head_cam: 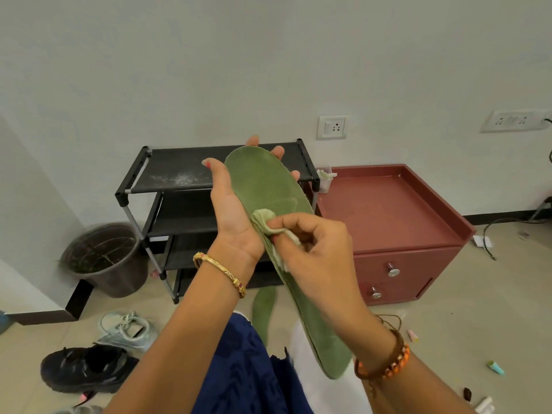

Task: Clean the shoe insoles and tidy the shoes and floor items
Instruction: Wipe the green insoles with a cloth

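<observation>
My left hand [236, 204] holds a long green insole [268, 186] from underneath, its fingers curled round the toe end and showing past the far edge. My right hand [313, 249] pinches a folded pale green cloth [264, 219] and presses it on the middle of the insole. A second green insole [263, 309] lies on the floor below. A black shoe [86, 369] and a light mint sneaker [128, 328] sit on the floor at the lower left.
A black shoe rack [179, 171] with a dusty top shelf stands against the wall. A dark red cabinet [388, 216] stands right of it, and a dark bin [104, 258] left. Small items [495, 367] and cables [490, 231] lie on the floor at right.
</observation>
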